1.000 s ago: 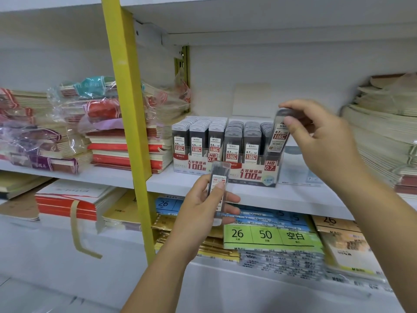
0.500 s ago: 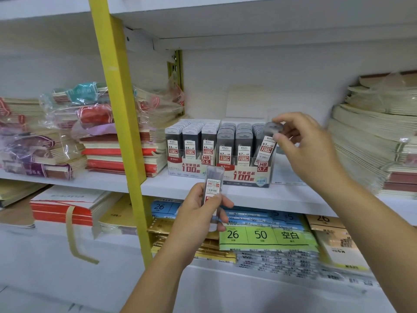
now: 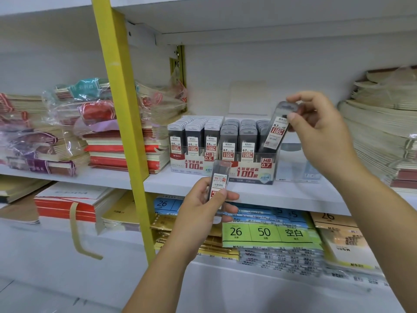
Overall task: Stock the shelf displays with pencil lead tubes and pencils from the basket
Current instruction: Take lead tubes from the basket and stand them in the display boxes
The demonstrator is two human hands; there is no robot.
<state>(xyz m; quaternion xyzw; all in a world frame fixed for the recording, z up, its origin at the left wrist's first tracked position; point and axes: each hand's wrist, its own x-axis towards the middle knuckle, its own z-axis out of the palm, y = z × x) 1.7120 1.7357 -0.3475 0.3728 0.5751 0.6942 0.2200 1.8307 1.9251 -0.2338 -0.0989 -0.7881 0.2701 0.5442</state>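
Two hands each pinch one lead tube. Our right hand tilts its tube over the display box; our left hand holds another tube upright below.

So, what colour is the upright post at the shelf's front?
The post is yellow; head view shows it best.

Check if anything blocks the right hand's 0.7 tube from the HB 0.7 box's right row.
Nothing visible. The right hand holds the 0.7 tube tilted at that row's front in the HB 0.7 box.
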